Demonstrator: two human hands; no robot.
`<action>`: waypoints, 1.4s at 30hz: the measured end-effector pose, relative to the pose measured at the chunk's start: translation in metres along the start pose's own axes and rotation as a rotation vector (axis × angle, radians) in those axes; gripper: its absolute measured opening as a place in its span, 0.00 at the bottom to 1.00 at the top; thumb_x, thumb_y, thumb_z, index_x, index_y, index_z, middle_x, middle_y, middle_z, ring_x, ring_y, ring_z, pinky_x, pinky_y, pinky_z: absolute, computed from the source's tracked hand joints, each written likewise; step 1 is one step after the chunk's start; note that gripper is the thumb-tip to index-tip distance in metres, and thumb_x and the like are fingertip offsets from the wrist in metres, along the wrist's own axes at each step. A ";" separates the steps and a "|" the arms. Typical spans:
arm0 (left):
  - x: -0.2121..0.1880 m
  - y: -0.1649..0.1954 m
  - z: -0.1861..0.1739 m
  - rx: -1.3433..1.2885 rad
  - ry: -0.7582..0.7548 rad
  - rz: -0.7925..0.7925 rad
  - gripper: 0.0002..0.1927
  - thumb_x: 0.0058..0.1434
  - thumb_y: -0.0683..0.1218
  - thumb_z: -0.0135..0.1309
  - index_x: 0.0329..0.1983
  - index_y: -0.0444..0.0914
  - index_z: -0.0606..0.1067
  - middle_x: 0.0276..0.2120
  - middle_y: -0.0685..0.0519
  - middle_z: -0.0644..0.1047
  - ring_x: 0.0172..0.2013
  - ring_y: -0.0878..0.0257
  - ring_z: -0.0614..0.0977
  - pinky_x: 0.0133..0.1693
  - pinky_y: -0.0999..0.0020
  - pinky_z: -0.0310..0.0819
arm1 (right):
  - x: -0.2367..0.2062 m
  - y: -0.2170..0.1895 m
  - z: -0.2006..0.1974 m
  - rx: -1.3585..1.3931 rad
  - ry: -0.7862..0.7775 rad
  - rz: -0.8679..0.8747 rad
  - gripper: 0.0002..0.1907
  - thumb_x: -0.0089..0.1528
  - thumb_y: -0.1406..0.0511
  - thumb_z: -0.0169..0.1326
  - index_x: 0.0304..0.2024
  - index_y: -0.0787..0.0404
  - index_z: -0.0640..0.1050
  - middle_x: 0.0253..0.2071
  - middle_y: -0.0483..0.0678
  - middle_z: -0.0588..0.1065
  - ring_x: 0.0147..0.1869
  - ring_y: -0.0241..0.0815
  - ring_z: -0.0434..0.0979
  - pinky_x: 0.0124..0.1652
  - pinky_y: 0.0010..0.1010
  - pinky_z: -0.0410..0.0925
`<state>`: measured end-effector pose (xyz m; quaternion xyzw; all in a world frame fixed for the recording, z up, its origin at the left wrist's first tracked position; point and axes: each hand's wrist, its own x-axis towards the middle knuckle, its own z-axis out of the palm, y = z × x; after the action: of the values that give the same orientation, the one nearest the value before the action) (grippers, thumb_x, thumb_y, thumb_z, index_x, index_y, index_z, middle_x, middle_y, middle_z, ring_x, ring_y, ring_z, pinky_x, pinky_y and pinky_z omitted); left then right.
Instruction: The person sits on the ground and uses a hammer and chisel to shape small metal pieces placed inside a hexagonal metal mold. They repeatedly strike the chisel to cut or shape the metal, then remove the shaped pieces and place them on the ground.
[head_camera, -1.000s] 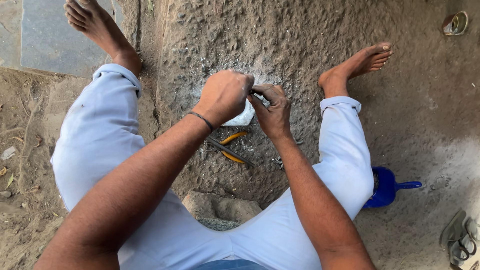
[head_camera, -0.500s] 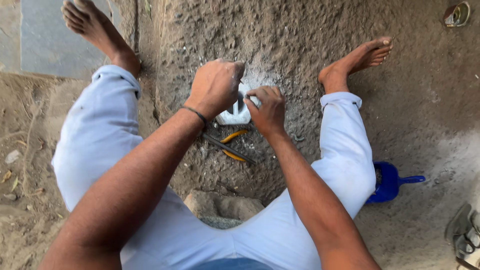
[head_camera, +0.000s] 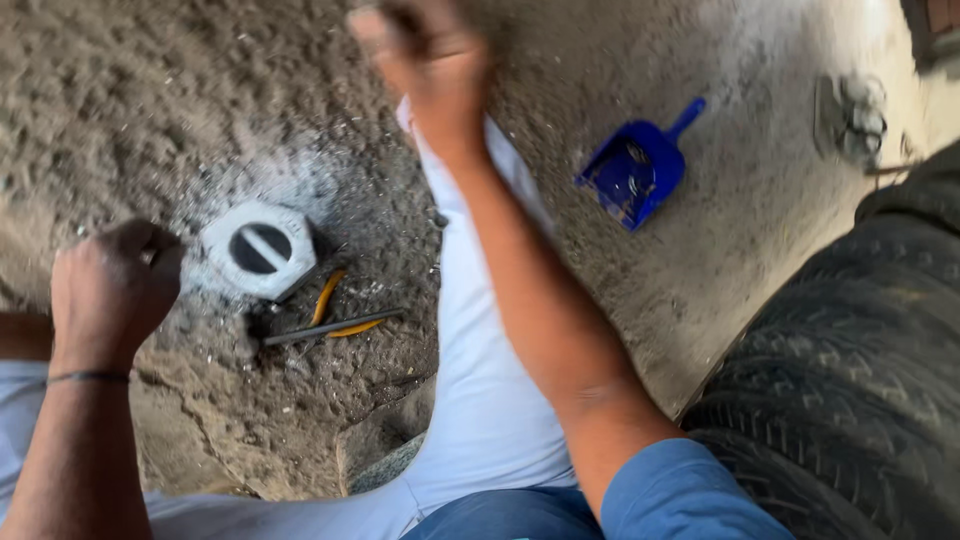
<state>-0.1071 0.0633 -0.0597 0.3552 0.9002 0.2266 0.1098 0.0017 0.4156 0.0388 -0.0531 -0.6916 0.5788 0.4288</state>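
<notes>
Hands: we see our left hand curled into a tight fist low at the left; whether it grips anything we cannot tell.
Right hand: our right hand is raised near the top edge, blurred, so we cannot tell if its fingers are spread or closed.
White piece: we find a pale six-sided block with a dark slot across its middle lying on the dirt ground, just beside our left fist, ringed with pale dust.
Tools: we note yellow-handled pliers and a dark thin rod lying on the dirt just below the block.
Right side: we see a blue scoop resting on the ground, well apart from both hands.
Corner: we see a black tyre filling the lower right.
Legs: we see our pale trouser leg beneath the right forearm.
</notes>
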 end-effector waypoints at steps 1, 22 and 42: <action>0.001 -0.001 0.005 0.020 -0.018 0.000 0.08 0.69 0.51 0.62 0.38 0.43 0.84 0.34 0.47 0.83 0.34 0.49 0.84 0.39 0.58 0.78 | 0.004 -0.006 -0.037 -0.221 0.051 0.017 0.09 0.68 0.66 0.62 0.51 0.60 0.81 0.40 0.43 0.84 0.33 0.28 0.80 0.30 0.22 0.73; -0.014 0.032 0.091 0.145 -0.597 -0.123 0.14 0.63 0.54 0.60 0.48 0.44 0.84 0.41 0.44 0.85 0.40 0.49 0.86 0.44 0.54 0.80 | -0.273 0.049 -0.401 -0.788 0.533 1.151 0.06 0.68 0.64 0.54 0.40 0.59 0.81 0.35 0.49 0.79 0.34 0.39 0.78 0.35 0.38 0.75; -0.042 0.066 0.143 0.144 -0.686 -0.198 0.12 0.67 0.50 0.54 0.48 0.44 0.82 0.43 0.51 0.86 0.18 0.66 0.76 0.19 0.69 0.66 | -0.324 0.084 -0.241 -0.878 -0.197 0.896 0.12 0.59 0.63 0.66 0.42 0.59 0.80 0.38 0.53 0.82 0.38 0.47 0.83 0.39 0.38 0.75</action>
<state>0.0140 0.1240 -0.1512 0.3284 0.8548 0.0184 0.4015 0.3271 0.4401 -0.2139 -0.4548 -0.8115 0.3666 0.0176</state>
